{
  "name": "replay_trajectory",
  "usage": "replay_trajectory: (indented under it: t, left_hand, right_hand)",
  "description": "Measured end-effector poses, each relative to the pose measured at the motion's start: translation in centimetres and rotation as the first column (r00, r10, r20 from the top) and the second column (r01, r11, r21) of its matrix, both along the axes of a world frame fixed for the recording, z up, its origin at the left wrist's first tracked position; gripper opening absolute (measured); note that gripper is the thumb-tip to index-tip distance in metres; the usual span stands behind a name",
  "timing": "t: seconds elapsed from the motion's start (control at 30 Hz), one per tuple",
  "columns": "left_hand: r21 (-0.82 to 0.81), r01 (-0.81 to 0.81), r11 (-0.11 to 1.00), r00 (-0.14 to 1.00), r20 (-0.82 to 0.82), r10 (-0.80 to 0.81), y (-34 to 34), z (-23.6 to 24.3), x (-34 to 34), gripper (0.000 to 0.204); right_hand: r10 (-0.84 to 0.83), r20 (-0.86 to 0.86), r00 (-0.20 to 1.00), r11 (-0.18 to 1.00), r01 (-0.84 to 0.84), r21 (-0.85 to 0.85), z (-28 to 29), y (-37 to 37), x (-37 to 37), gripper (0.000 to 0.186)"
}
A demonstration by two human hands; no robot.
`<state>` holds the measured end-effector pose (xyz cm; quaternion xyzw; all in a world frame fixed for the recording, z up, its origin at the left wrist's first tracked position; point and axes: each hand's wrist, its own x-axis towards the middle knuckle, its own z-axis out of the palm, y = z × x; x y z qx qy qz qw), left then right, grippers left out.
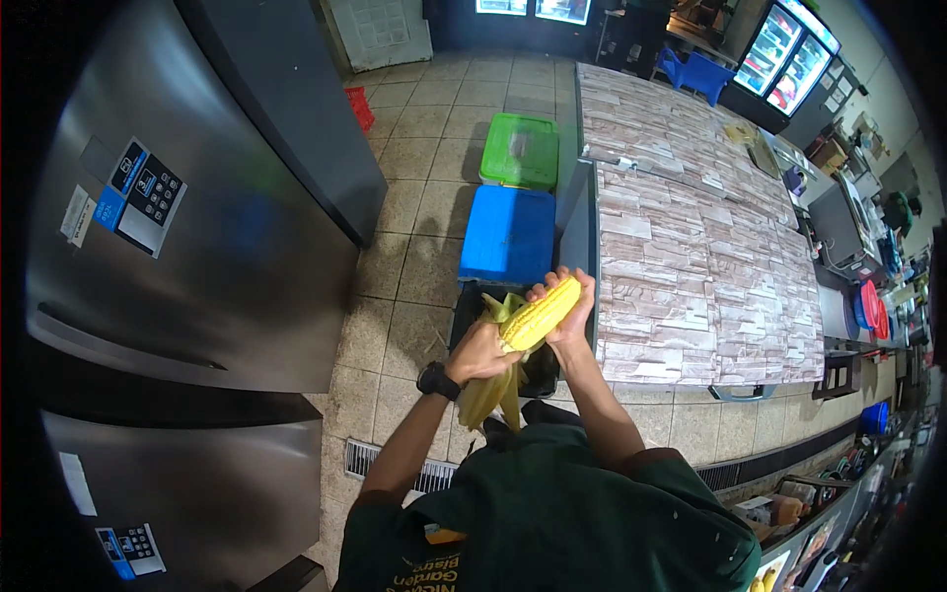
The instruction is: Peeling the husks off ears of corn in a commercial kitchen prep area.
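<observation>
A yellow ear of corn (541,316) lies slantwise between my hands, its kernels bare. My right hand (572,314) wraps round the upper end, fingers curled over the top. Around the base of the ear, where the husk joins it, my left hand (480,352) is closed. Peeled pale green husk leaves (485,397) hang down below my left hand, and a shorter leaf sticks up above it. Beneath the corn is a black bin (467,314), partly hidden by my hands; its contents cannot be made out.
A blue-lidded box (507,234) and a green-lidded box (520,150) stand in line beyond the bin. To the right is a long table (691,266) with a wood-patterned top. Steel refrigerators (197,217) rise on the left. A floor drain grate (434,476) lies near my feet.
</observation>
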<state>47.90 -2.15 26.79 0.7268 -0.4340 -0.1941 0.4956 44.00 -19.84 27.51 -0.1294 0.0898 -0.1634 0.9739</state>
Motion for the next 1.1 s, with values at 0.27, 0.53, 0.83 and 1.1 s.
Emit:
replay_trajectory:
  t: [0.27,0.53,0.83,1.1]
  left_hand:
    - [-0.071,-0.438,0.896,0.872,-0.277,0.404,-1.6,-2.7,-3.1,0.026]
    - [0.038,-0.340,0.940,0.932,-0.117,0.342,-1.1,-2.5,-2.1,0.022]
    - [0.303,0.206,0.930,0.797,0.500,-0.340,1.3,2.5,-2.0,0.037]
    - [-0.086,-0.018,0.996,0.999,-0.028,0.015,-2.2,0.6,-1.1,0.038]
  right_hand:
    - [-0.265,-0.076,0.961,0.964,0.267,0.017,-0.6,1.5,1.2,0.025]
    - [-0.359,-0.300,0.884,0.917,0.394,0.066,-3.7,0.0,0.4,0.025]
    - [-0.001,-0.228,0.974,0.772,-0.145,-0.619,3.0,-1.2,-1.9,0.028]
    - [-0.707,-0.215,0.674,0.695,0.605,-0.389,4.5,0.8,-3.4,0.026]
